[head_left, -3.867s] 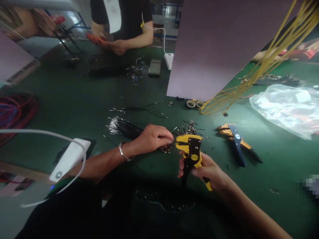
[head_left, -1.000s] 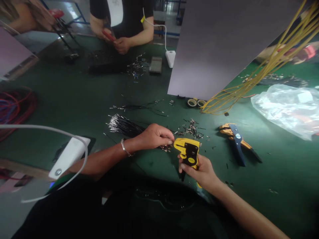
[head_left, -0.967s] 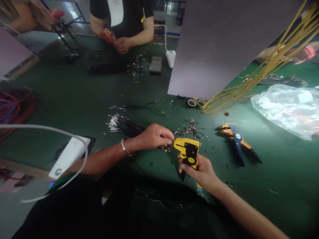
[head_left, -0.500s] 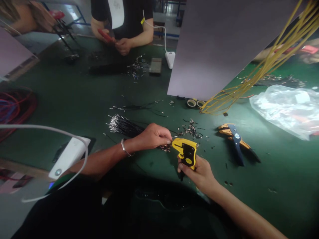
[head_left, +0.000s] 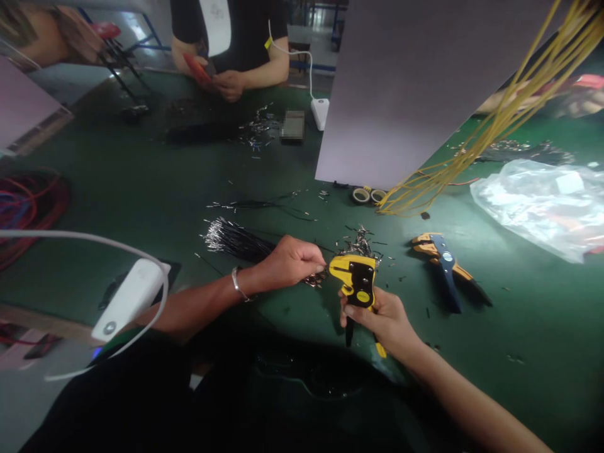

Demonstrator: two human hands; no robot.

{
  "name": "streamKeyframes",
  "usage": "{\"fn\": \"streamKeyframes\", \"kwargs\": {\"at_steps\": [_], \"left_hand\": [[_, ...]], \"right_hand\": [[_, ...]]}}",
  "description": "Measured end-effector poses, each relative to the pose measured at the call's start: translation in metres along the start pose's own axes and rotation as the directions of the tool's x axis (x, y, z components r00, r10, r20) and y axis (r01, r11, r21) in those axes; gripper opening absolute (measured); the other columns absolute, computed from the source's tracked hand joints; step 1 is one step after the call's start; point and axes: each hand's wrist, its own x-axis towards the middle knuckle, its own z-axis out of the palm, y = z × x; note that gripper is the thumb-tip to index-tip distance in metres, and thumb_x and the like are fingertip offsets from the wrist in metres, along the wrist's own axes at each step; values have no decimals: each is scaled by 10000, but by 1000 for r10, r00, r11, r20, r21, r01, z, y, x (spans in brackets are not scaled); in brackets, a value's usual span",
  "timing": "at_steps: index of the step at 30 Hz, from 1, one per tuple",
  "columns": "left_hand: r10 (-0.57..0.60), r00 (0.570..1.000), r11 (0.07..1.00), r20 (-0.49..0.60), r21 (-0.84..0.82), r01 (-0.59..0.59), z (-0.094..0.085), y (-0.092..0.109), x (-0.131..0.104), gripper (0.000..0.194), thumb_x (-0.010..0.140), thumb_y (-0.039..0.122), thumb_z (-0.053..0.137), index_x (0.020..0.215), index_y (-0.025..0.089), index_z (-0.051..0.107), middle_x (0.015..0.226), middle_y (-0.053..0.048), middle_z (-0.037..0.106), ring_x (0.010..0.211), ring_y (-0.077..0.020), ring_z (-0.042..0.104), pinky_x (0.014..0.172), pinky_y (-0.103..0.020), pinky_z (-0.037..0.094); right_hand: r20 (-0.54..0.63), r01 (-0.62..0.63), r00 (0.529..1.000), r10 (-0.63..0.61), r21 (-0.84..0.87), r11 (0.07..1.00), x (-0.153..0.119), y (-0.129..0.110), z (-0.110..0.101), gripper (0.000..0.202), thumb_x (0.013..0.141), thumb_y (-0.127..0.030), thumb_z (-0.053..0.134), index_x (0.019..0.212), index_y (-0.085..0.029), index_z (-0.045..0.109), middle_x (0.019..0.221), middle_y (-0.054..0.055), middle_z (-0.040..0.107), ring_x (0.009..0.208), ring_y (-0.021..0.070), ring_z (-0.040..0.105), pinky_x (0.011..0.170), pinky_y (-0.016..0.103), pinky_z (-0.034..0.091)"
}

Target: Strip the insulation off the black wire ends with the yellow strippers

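Observation:
My right hand (head_left: 384,314) is wrapped round the handles of a yellow and black wire stripper (head_left: 361,280), its jaws pointing left. Just left of the jaws, my left hand (head_left: 295,261) is closed in a pinch; what lies between the fingertips is too small to make out. Under and behind that hand is a bundle of black wires (head_left: 240,239) with bright tips at its left end. Copper-coloured wire ends (head_left: 315,279) show below the left fingers. A pile of small wire scraps (head_left: 361,240) lies right behind the stripper.
A blue and orange stripper (head_left: 446,258) lies to the right, near a clear plastic bag (head_left: 542,204). Yellow wires (head_left: 495,141) hang beside a grey panel (head_left: 377,94). Tape rolls (head_left: 361,195) sit below it. A white power strip (head_left: 129,301) is at left. Across the table, a person holds a red tool (head_left: 197,69).
The yellow stripper has shifted slightly right and away from my left fingertips, and its handles now look more spread. My left hand has barely moved.

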Motion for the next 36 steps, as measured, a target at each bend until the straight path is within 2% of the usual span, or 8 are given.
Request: {"fn": "streamKeyframes", "kwargs": {"at_steps": [2,9,12,18,22,24,29,36], "left_hand": [[31,999,999,-23,34,-30,1,2,-1,130,754,152,606,663,135,696,611,-10,676,563,-79,573,545,-182,416],[-81,996,994,-34,-70,79,3,-1,1,104,728,169,628,654,129,689,581,-9,662,545,-86,571,512,-179,415],[-35,998,999,-52,-40,33,5,0,0,122,734,165,623,631,133,680,574,-1,652,542,-78,554,516,-177,407],[-139,989,986,-41,-97,135,3,0,2,83,719,150,637,660,123,689,596,-17,670,551,-88,579,520,-181,427],[-101,995,993,-27,-67,99,3,3,0,101,726,139,625,644,129,683,586,-8,665,548,-84,575,520,-178,422],[-66,997,997,-44,-46,64,3,5,-3,114,728,131,621,631,132,680,589,-6,669,555,-84,579,528,-178,423],[-77,990,997,-115,-38,74,-4,8,-3,115,736,154,625,643,129,688,625,-27,693,579,-97,609,555,-190,449],[-152,972,987,-178,-85,139,-8,-1,5,73,697,171,662,645,124,683,600,-19,673,553,-89,587,515,-187,435]], "right_hand": [[6,-14,1000,14,-4,1000,0,-2,-1,265,748,-403,705,816,-167,607,609,26,646,556,180,617,572,318,504],[-5,9,1000,-10,-92,996,0,1,-1,258,751,-417,697,783,-171,625,613,34,666,568,178,615,562,309,514],[-32,-13,999,11,-62,998,3,1,-4,276,737,-424,709,802,-171,619,596,28,662,561,182,612,558,312,511],[18,-7,1000,7,-15,1000,1,0,-2,260,753,-404,706,806,-168,612,611,30,660,560,176,610,570,311,494],[23,-24,999,23,2,1000,4,2,-4,262,742,-397,720,819,-169,617,600,24,658,561,181,612,581,319,494],[-14,-34,999,34,22,999,8,2,-11,256,733,-375,731,835,-164,626,593,23,663,561,181,613,590,318,496],[-270,52,962,-35,55,997,9,-5,-34,198,773,-325,711,886,-179,637,626,15,668,585,187,630,632,327,514],[-54,26,998,-22,71,997,4,0,-27,289,789,-328,710,1018,-172,624,731,31,694,682,195,649,695,348,534]]}}
